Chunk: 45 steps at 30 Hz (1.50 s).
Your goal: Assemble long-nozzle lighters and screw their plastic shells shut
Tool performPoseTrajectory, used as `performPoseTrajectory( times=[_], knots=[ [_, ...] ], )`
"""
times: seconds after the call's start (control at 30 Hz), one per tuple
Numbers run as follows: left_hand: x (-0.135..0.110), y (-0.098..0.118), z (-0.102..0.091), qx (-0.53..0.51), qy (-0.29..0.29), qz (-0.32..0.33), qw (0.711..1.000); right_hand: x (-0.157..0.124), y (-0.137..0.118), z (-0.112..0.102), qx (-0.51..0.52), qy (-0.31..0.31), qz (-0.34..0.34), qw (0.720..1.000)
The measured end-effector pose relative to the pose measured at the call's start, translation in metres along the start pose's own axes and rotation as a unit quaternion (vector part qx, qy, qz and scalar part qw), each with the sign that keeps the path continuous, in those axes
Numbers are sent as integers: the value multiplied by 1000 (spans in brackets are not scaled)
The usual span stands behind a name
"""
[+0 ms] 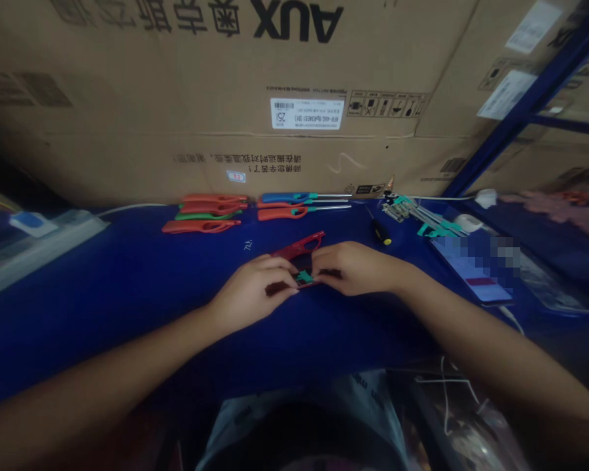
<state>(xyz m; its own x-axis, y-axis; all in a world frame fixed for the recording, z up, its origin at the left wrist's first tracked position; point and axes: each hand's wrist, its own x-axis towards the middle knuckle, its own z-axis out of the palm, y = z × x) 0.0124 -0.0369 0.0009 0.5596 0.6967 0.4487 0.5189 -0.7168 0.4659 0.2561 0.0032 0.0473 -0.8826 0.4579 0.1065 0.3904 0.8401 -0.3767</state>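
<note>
A red plastic lighter shell (300,249) lies on the blue table (127,275) in the middle. My left hand (252,291) is closed on its near end. My right hand (356,267) pinches the same shell from the right, fingertips at a small green part (303,277) that sits in it. Both hands meet over the shell, and the fingers hide its lower half.
Red, green and blue long-nosed lighters (211,212) lie in rows at the back, beside two with metal tubes (304,204). A black-and-yellow screwdriver (379,229), green parts with metal rods (422,219) and a phone (471,265) lie right. Cardboard boxes (275,98) wall the rear.
</note>
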Motion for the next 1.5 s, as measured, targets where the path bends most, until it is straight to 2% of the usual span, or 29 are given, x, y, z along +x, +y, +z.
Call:
performPoseTrajectory(
  times=[0.17, 0.47, 0.73, 0.97, 1.17, 1.37, 1.5],
  knots=[
    [0, -1, 0, 16, 3, 22, 1000, 0, -2, -1, -37, -9, -14, 999],
    [1, 2, -2, 47, -11, 38, 998, -2, -12, -2, -121, -26, 12, 992],
    [1, 4, -4, 44, -9, 38, 998, -1, -9, -1, -69, -7, 25, 997],
    [2, 4, -5, 37, -17, 32, 999, 4, -7, 10, 8, -7, -17, 1000],
    [0, 4, -4, 17, -9, 13, 1000, 7, -4, 13, 90, 19, -31, 995],
    [0, 5, -5, 37, -50, -17, 998, 7, -3, 9, 155, 32, 6, 987],
    [-2, 3, -5, 34, -50, -22, 998, 3, -2, 3, 220, -3, 68, 973]
  ],
)
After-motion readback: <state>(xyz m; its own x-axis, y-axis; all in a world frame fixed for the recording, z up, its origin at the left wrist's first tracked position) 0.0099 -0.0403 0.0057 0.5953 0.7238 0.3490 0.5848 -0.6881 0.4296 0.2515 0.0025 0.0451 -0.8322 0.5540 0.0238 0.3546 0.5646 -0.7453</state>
